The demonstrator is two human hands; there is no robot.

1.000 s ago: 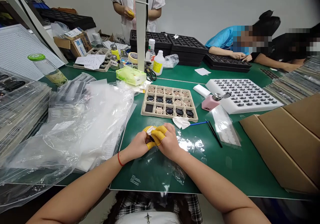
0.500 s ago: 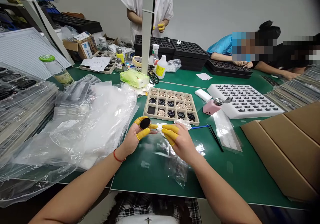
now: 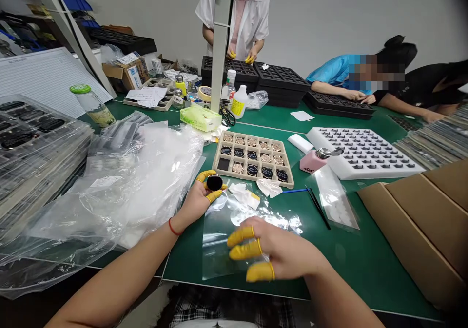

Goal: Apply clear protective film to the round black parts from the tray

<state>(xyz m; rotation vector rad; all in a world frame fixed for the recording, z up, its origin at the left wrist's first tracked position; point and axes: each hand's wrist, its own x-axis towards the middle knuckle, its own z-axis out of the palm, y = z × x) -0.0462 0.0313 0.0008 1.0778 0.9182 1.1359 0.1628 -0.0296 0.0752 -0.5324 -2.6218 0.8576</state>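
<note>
My left hand (image 3: 195, 199), in yellow finger cots, grips a round, black-faced watch head (image 3: 214, 183) by its edge. Its glossy face is turned up toward me. Lower down, my right hand (image 3: 274, 250) has yellow-covered fingers spread apart and nothing in them. Beneath it a clear plastic sheet (image 3: 215, 255) lies on the green table. A crumpled white wipe (image 3: 239, 192) and a second white cloth (image 3: 269, 187) rest just beyond. Behind them stands a beige compartment tray (image 3: 293, 178) with several watch heads, some black-faced, some rose-gold; its front-left compartment shows a bare dark base.
Plastic bags (image 3: 146, 172) cover the left side. To the right are a pink pump bottle (image 3: 313, 161), a white foam tray (image 3: 380, 173) of small dark parts, black tweezers (image 3: 318, 208) and cardboard boxes (image 3: 424, 221). Several co-workers sit or stand across the table by black trays (image 3: 281, 91).
My right hand has let go of the white wipe, which now lies on the table, and has moved down toward me, opening. The left hand still holds the watch head, now tilted more toward me.
</note>
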